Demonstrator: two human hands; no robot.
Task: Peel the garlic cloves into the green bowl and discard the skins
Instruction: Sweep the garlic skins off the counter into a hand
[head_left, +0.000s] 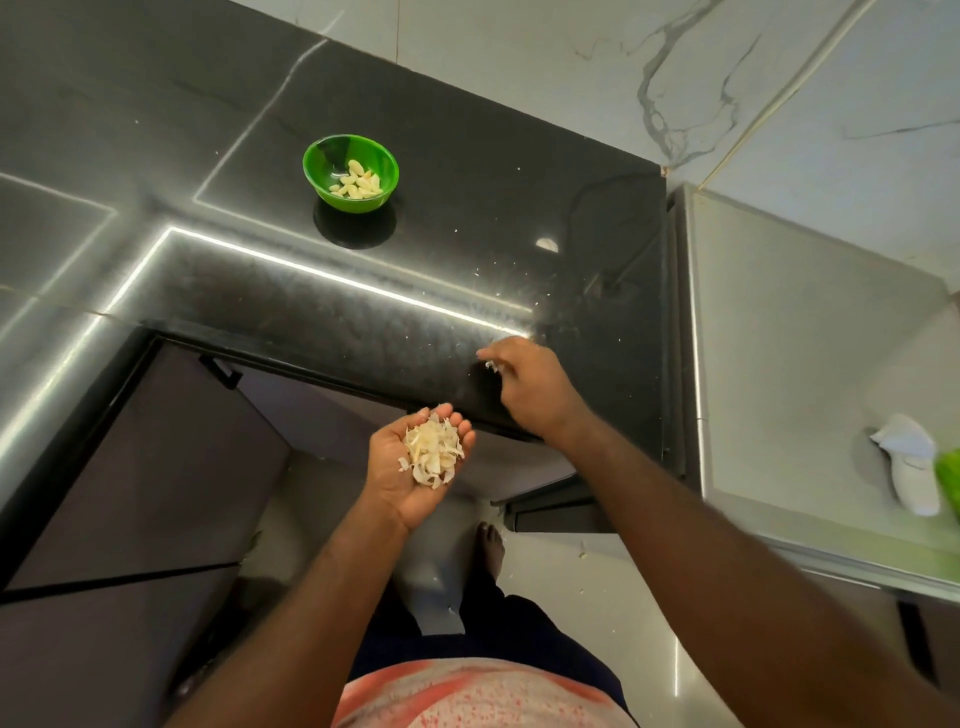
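Note:
A green bowl (311, 166) stands on the black counter and holds several peeled garlic cloves (358, 182). My left hand (395, 478) is cupped palm up just off the counter's front edge, carrying a heap of garlic skins (434, 452). My right hand (530, 387) rests on the counter near the front edge, its fingers curled and pinching a small scrap of skin (490, 366). Tiny skin flakes (493, 280) are scattered over the counter beyond that hand.
The black counter (467, 171) ends at a front edge with dark cabinet doors (130, 467) below. A steel surface (805, 338) adjoins on the right, with a white object (909, 462) and something green at the frame's edge. My foot (491, 545) stands on the light floor.

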